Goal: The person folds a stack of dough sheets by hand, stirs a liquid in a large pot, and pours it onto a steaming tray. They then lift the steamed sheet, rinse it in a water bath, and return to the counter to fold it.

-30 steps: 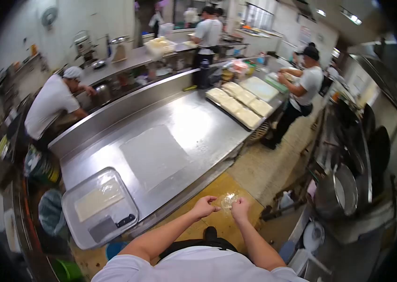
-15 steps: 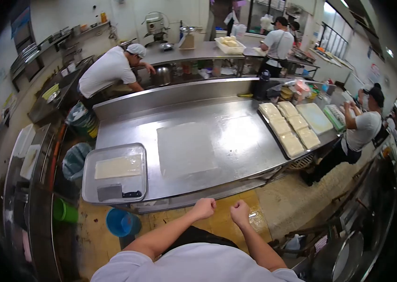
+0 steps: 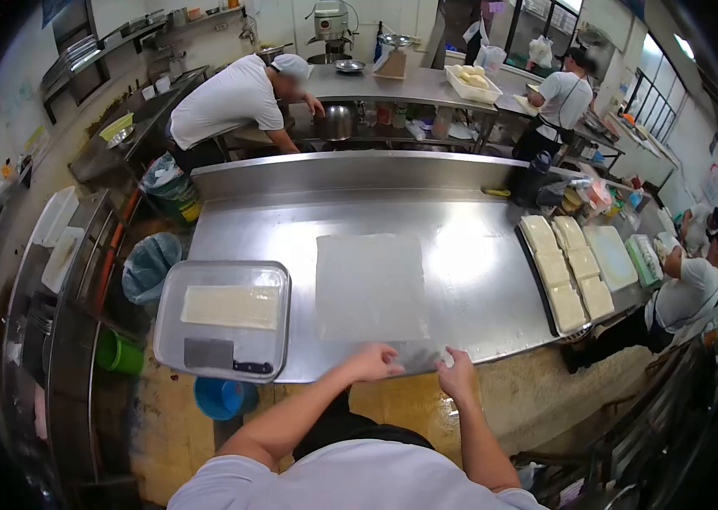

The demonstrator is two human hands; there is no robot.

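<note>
My left hand (image 3: 371,363) hovers at the front edge of the steel table (image 3: 469,327), its fingers loosely bent and apart, nothing between them. Across from it, my right hand (image 3: 457,374) is also empty, thumb and fingers parted. Just beyond both hands a thin, pale, translucent square sheet (image 3: 370,285) lies flat on the steel. To the left stands a clear shallow tray (image 3: 282,293) with a flat, pale dough slab (image 3: 230,307) in it. A broad-bladed knife (image 3: 209,353) with a black handle lies in the tray's front part.
At the table's right, a dark tray (image 3: 537,280) bears several pale dough blocks (image 3: 561,270) beside a white board (image 3: 610,255). A blue bucket (image 3: 223,398) stands on the floor below. One person (image 3: 231,106) bends behind the table; others work at the right.
Both hands have risen toward the table edge, and their curled fingers have opened. The view has turned slightly right. The person behind the table stays bent over the pot.
</note>
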